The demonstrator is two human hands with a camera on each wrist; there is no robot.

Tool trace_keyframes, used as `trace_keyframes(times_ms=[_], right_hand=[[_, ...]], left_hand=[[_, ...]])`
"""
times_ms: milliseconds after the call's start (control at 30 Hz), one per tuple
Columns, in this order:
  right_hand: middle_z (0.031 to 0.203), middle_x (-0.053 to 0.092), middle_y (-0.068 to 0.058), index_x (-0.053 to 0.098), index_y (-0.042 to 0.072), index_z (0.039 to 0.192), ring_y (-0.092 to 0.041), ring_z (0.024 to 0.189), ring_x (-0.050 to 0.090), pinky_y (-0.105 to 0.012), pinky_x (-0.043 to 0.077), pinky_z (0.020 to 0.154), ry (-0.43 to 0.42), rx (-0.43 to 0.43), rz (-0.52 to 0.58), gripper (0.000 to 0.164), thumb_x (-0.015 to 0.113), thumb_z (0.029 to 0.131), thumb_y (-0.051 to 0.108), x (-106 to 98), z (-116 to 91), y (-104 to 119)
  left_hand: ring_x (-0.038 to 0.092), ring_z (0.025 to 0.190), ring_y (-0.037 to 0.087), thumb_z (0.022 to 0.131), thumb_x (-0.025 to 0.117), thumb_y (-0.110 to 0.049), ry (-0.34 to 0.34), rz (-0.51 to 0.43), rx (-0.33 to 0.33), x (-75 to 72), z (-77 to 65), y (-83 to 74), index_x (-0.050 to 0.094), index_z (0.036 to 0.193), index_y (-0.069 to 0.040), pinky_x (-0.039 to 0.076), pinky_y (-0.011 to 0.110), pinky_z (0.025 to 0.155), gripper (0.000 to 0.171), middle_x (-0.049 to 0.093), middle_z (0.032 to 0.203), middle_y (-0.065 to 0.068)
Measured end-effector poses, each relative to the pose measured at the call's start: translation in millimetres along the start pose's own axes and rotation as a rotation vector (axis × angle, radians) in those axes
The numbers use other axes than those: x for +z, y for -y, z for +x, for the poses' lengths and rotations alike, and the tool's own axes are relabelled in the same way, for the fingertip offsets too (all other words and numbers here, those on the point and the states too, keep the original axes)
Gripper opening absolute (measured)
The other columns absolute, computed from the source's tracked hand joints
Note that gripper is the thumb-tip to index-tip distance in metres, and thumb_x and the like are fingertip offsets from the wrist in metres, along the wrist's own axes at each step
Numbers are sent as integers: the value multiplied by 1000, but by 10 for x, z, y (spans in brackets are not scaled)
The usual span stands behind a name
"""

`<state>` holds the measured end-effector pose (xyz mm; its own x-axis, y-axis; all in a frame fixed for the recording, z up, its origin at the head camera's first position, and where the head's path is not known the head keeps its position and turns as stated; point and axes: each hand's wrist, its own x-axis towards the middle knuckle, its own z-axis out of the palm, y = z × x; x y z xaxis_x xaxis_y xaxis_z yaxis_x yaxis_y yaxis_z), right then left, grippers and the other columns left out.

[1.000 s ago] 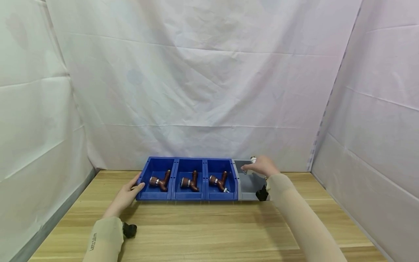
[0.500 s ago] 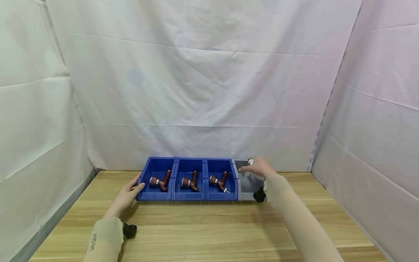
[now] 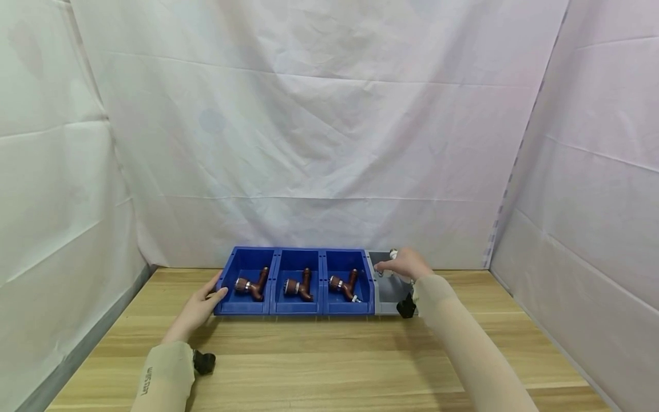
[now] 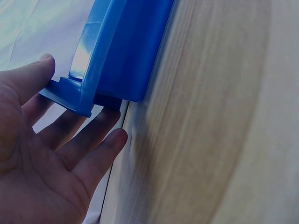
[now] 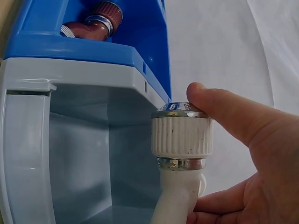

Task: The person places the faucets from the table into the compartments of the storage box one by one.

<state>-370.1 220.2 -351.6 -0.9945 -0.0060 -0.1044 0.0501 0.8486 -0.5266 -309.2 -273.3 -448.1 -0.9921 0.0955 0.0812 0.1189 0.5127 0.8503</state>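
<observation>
My left hand (image 3: 198, 303) holds the left edge of the leftmost blue bin (image 3: 241, 309). In the left wrist view the thumb lies on one side of the bin's rim (image 4: 86, 95), with the fingers on the other side. Over the grey bin (image 3: 393, 308), at the right end of the row, my right hand (image 3: 411, 264) holds a white valve (image 5: 182, 137) with a ribbed round knob and chrome rings. The right wrist view has the thumb on the knob's top ring and other fingers behind the body. Its lower end is cut off by that view's edge.
Three blue bins stand side by side, each holding one brown valve: left (image 3: 252, 287), middle (image 3: 300, 287) and right (image 3: 344, 286). The grey bin adjoins them. They stand on a wooden table (image 3: 319, 366), with white cloth (image 3: 329, 143) hanging behind and at both sides.
My right hand has shifted slightly left and down over the grey bin with the white valve, moving very little in the last half second. The left hand has stayed in place.
</observation>
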Motion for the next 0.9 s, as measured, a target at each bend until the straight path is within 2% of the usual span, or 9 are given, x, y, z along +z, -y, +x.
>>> trace_keyframes(times_ms=[267,400,467,500,567,633,733,900], right_hand=[[60,34,2,42,13,61,-15,52,33,-30,35,48,4,-6,5,51,79,76,45,14,-6,39],[77,53,-6,59,4,80,-21,65,47,-38,46,58,7,-2,11,45,79,76,45,19,-21,43],[85,57,-9,62,1,88,-23,70,49,-41,48,62,10,4,15,48,79,76,45,16,-25,40],[85,57,-9,62,1,88,-22,70,49,-41,48,63,10,9,19,48,79,76,45,14,-22,39],[73,50,-4,56,5,76,-19,62,43,-36,43,56,18,14,17,46,78,76,46,10,-10,37],[63,38,1,45,11,64,-15,55,34,-32,37,50,23,14,13,50,78,76,47,7,-2,27],[56,23,5,30,17,58,-11,49,22,-27,27,44,33,7,27,59,78,76,46,9,-7,16],[54,22,6,29,18,57,-10,46,20,-27,25,43,50,-3,53,59,78,78,44,10,-30,6]], left_hand=[[34,131,51,103,46,-41,-6,13,9,-8,12,20,17,156,-11,33,62,102,68,36,145,32],[34,132,51,102,47,-42,-6,-10,11,-6,21,21,17,156,-12,33,61,102,68,36,145,32],[34,132,50,102,47,-42,-4,-13,11,-4,21,17,17,156,-12,33,61,102,69,36,145,32],[33,132,50,102,47,-42,-2,-11,12,-3,21,14,16,156,-12,33,61,102,69,36,146,32],[33,132,50,102,47,-42,-5,-16,3,-6,20,13,17,156,-12,32,61,102,69,35,146,31],[32,133,50,102,46,-42,-4,-13,1,-4,19,7,16,156,-13,31,62,103,69,35,147,31],[31,133,50,102,46,-43,1,-13,-5,-1,14,6,16,157,-13,30,62,103,69,34,147,31],[30,134,50,102,45,-44,12,-20,-9,0,4,4,15,157,-14,31,62,103,70,33,148,31]])
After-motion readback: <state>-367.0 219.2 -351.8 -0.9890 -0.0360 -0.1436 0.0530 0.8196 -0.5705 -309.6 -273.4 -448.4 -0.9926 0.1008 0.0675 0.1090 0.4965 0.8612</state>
